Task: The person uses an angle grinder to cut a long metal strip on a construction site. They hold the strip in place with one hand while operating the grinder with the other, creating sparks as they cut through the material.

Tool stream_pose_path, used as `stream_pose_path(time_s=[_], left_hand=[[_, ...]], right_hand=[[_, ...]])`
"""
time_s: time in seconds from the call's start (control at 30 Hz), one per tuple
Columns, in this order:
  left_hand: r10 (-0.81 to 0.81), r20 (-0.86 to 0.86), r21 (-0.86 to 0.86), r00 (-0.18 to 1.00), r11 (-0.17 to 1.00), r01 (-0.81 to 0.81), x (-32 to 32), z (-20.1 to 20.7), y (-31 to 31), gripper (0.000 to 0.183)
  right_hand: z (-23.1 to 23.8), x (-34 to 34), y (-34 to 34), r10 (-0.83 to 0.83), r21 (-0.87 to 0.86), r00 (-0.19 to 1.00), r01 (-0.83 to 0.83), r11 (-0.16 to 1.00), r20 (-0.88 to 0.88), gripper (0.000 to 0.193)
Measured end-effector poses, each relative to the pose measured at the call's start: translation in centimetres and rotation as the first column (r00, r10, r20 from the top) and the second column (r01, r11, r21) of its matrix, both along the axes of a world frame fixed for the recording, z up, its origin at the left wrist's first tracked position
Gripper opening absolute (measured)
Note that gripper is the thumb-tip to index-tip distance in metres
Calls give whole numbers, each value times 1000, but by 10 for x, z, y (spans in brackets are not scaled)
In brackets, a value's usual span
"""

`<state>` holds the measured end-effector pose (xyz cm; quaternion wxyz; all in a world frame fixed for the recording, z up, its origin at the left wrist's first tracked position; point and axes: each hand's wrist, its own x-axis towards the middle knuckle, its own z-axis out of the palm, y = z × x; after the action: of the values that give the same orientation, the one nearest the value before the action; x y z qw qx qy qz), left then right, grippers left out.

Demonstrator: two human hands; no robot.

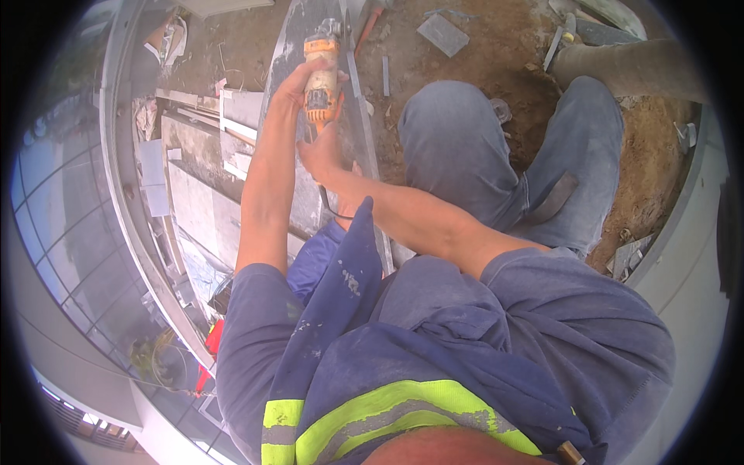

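An angle grinder (321, 76) with a cream and orange body lies between my two hands, its metal head (332, 29) pointing away from me. My left hand (298, 84) wraps around the middle of the body from the left. Farther back, my right hand (322, 152) is closed around the narrow orange rear end, where a dark cable (329, 205) trails toward me. Beneath the tool runs a long grey slab (353, 155), with the head near its right edge. Whether a disc touches the slab, I cannot tell.
Bent legs in blue jeans (457, 139) rest over brown soil (504, 50) at right. A grey tile piece (442, 35) and a thick pipe (632, 70) lie beyond. Pale boards (205, 209) are stacked left, beside a metal frame (120, 155) and glass panes (70, 209).
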<state>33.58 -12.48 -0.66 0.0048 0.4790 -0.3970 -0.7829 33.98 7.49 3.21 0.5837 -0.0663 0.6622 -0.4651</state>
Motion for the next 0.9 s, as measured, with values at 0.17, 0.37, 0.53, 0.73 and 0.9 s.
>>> stream_pose_path(time_s=[0.17,0.37,0.53,0.73,0.9], left_hand=[[18,17,3,1000,1000,-18,-1,0,-4,62],[40,2,5,999,999,-40,-7,0,-4,60],[26,9,30,1000,999,-26,-10,4,-8,58],[33,16,31,999,999,-34,-7,3,-5,61],[18,17,0,1000,1000,-18,-5,4,1,61]], right_hand=[[-7,3,-4,-16,-24,999,17,1000,29,63],[-26,14,-11,-11,-50,990,4,999,-142,65],[-28,16,-16,-45,-74,990,35,997,-132,66],[-23,14,-10,-36,-60,993,30,998,-109,64],[-28,19,-4,-15,-71,982,1,997,-189,62]])
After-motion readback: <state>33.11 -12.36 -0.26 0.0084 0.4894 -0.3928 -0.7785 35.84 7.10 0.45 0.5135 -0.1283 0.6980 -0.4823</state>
